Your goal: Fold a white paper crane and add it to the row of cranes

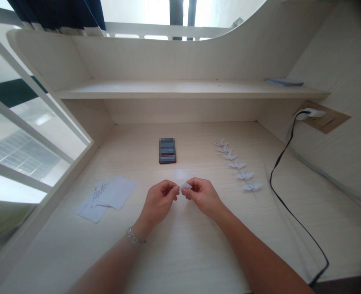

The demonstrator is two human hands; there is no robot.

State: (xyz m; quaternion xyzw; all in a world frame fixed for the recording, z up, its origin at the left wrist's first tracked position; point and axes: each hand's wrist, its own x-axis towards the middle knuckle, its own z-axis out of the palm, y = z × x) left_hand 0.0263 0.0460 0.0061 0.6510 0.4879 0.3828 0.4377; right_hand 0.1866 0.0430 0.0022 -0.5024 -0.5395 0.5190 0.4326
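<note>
Between my two hands, above the middle of the desk, is a small folded piece of white paper [185, 186]. My left hand [162, 199] pinches its left side between thumb and fingers; a bracelet circles that wrist. On the other side, my right hand [202, 193] grips the paper the same way. The fingertips hide much of it, so its exact folded shape cannot be made out. To the right, several folded white paper cranes [237, 165] lie in a slanting row. Loose white paper sheets [119, 194] with some writing overlap on the left.
Beyond my hands lies a dark phone-like rectangle [167, 150], its face blurred. A black cable [280, 196] runs from a plug [310, 113] at the wall socket down the desk's right side. A shelf [180, 88] spans the back, with a thin bluish item [284, 82] on it.
</note>
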